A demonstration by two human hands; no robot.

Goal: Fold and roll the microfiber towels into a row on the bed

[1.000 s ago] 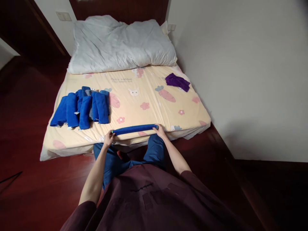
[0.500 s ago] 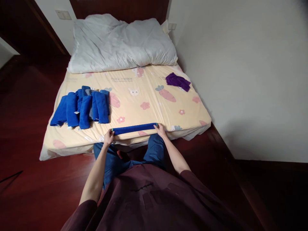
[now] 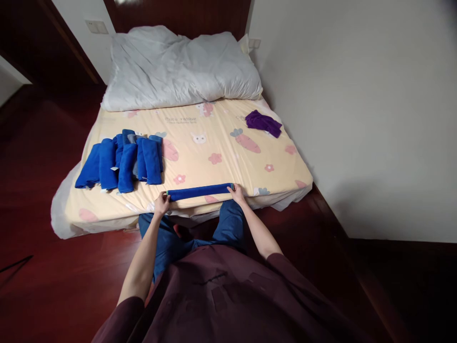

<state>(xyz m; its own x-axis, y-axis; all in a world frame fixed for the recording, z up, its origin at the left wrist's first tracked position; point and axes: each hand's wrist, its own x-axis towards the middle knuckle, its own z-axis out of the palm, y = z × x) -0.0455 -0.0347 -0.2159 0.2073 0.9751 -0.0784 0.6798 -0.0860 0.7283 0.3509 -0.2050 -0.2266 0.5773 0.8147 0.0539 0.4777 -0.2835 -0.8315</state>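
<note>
A blue towel (image 3: 200, 191), folded into a long narrow strip with green trim at its ends, lies along the front edge of the bed. My left hand (image 3: 162, 203) grips its left end between thumb and fingers. At the other end, my right hand (image 3: 236, 194) pinches the right tip of the strip. To the left lies a row of folded and rolled blue towels (image 3: 126, 166), a greyish one partly hidden among them. A crumpled purple cloth (image 3: 263, 124) rests near the bed's right side.
The bed (image 3: 221, 138) has a pale yellow sheet printed with carrots and flowers. A folded white quilt (image 3: 182, 71) fills its head end. A wall (image 3: 357, 119) stands to the right, and dark red floor (image 3: 89, 281) runs along the left and front.
Both hands stay on the ends of the blue towel, almost unmoved. The view has shifted slightly, and the thin cover at the bed's front left corner spreads farther out to the left.
</note>
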